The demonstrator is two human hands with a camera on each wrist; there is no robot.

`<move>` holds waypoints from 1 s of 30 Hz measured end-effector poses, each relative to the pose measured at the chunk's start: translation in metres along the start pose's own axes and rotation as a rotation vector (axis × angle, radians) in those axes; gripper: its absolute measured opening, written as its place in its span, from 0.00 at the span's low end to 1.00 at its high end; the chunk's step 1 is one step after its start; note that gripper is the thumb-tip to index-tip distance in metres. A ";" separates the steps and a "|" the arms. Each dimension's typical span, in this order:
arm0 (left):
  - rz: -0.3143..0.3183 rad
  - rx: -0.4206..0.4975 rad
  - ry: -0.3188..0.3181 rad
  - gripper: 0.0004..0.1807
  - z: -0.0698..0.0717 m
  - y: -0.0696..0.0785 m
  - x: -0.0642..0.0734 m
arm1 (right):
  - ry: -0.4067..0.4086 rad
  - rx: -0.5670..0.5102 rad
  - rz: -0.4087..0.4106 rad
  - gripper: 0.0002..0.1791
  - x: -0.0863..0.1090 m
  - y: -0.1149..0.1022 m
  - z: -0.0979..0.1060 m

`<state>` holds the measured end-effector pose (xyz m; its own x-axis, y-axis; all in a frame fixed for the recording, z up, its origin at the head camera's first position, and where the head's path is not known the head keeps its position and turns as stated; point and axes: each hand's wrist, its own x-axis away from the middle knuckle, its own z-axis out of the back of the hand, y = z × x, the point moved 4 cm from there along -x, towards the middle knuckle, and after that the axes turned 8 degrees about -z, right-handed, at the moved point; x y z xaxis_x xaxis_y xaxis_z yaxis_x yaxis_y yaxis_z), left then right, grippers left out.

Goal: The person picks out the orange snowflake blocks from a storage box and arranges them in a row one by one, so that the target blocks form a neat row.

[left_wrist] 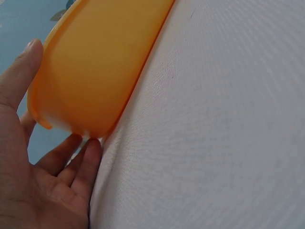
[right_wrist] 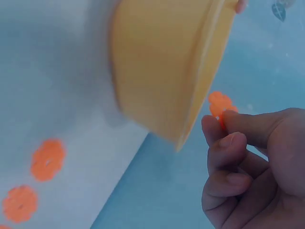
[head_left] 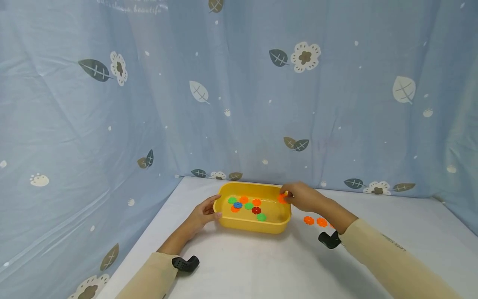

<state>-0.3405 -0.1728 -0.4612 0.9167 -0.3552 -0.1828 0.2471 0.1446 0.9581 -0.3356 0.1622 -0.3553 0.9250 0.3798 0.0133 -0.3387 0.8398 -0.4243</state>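
A yellow plastic basin (head_left: 244,224) stands on the white-covered table. My left hand (head_left: 201,214) holds its left end, thumb and fingers spread around the corners; in the left wrist view, fingertips (left_wrist: 94,145) touch the basin's wall (left_wrist: 102,62). My right hand (head_left: 304,197) is over the basin's right end. Between thumb and forefinger it pinches an orange flower-shaped plastic disc (right_wrist: 220,103), apart from the basin wall (right_wrist: 157,62) in the right wrist view. Inside the basin lie several similar discs, among them a green disc (head_left: 261,217), a dark red disc (head_left: 256,210) and a blue disc (head_left: 237,205).
Right of the basin, orange discs lie in a row on the table, including one orange disc (head_left: 308,220) and another (head_left: 322,222), partly running under the right forearm. A blue patterned curtain (head_left: 242,104) hangs behind and to the left of the table (head_left: 242,265).
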 end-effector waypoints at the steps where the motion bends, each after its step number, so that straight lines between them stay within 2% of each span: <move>1: -0.002 0.003 0.000 0.36 0.000 -0.001 0.000 | -0.002 -0.008 -0.009 0.11 0.003 0.004 0.000; 8: 0.007 0.007 0.018 0.36 0.001 -0.001 0.001 | -0.006 -0.024 -0.108 0.12 0.023 0.040 -0.001; 15: 0.022 0.007 0.008 0.36 0.001 0.000 0.001 | 0.014 -0.036 -0.169 0.12 0.042 0.079 -0.002; 18: 0.032 -0.005 -0.008 0.38 -0.002 0.016 0.005 | 0.031 -0.057 -0.174 0.12 0.053 0.092 -0.001; 22: 0.043 -0.005 -0.016 0.38 -0.003 0.020 0.006 | 0.046 -0.084 -0.184 0.13 0.067 0.107 0.003; 25: 0.035 0.012 -0.006 0.37 -0.001 0.004 0.001 | 0.054 -0.091 -0.204 0.14 0.076 0.118 0.006; 30: 0.022 0.005 0.006 0.37 0.000 0.001 -0.001 | 0.055 -0.098 -0.266 0.15 0.088 0.137 0.008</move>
<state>-0.3410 -0.1720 -0.4602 0.9237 -0.3467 -0.1631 0.2255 0.1480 0.9629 -0.3023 0.3135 -0.4052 0.9880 0.1273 0.0876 -0.0673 0.8648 -0.4976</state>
